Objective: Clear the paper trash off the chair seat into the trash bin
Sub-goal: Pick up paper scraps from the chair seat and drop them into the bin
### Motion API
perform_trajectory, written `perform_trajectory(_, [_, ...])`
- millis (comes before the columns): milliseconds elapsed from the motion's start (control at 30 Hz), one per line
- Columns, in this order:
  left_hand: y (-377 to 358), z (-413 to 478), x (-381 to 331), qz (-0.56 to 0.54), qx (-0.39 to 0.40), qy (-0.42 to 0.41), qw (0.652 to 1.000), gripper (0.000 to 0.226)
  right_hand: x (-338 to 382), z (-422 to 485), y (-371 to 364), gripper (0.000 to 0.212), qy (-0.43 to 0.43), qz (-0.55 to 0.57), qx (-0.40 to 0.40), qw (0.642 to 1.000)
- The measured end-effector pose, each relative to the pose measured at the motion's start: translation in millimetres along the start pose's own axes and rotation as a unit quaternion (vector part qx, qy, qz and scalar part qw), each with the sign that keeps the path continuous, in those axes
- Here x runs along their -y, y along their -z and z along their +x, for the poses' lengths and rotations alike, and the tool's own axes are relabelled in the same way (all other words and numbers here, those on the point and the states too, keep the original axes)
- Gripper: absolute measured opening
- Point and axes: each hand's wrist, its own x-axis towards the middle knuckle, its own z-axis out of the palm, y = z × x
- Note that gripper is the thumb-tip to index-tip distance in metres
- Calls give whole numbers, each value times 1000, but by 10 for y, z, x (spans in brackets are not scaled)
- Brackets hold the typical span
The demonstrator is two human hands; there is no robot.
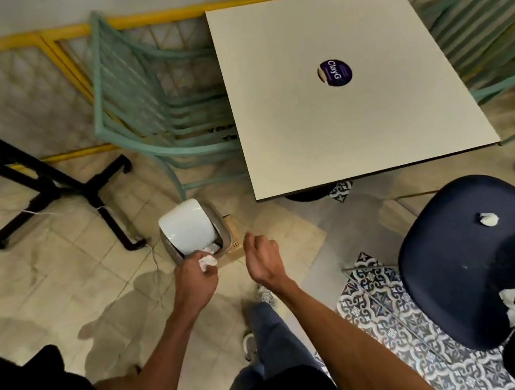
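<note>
In the head view, the task is judged to be partly done. A crumpled white paper wad (207, 262) is pinched in the curled fingers of the left hand (195, 279) and is held right at the opening of the small grey trash bin (219, 220). A dark gap is seen at the near side of the bin's curved white swing lid (188, 230). The wad has not yet been let go. Inside that gap some white paper (211, 247) can be made out, though how full the bin is cannot be told. The right hand (263, 257) is held just beside the bin, its fingers loosely curled around nothing.

Two lots of trash are left on the rounded dark navy chair seat (460, 264), well apart from the bin. A small white paper ball (488, 218) lies toward the far side. A cluster of torn white paper scraps (514, 303) lies at the near edge, partly cut off by a dark shape. More trips to the bin are judged to be needed.
</note>
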Motion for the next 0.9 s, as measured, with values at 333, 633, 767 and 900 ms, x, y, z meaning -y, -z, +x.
perform_trajectory(333, [-302, 813, 598, 23, 38, 33, 998, 26, 84, 843, -581, 47, 6, -113, 134, 984])
perform_trajectory(633, [-485, 1170, 974, 185, 131, -20, 974, 27, -70, 1245, -1138, 45, 144, -217, 182, 948])
perform_trajectory(767, [-618, 1299, 1193, 214, 170, -20, 962, 32, -180, 1430, -1403, 63, 170, -307, 187, 917])
perform_trajectory(900, [-830, 1339, 1329, 187, 214, -12, 959, 36, -304, 1542, -1607, 55, 179, -349, 191, 900])
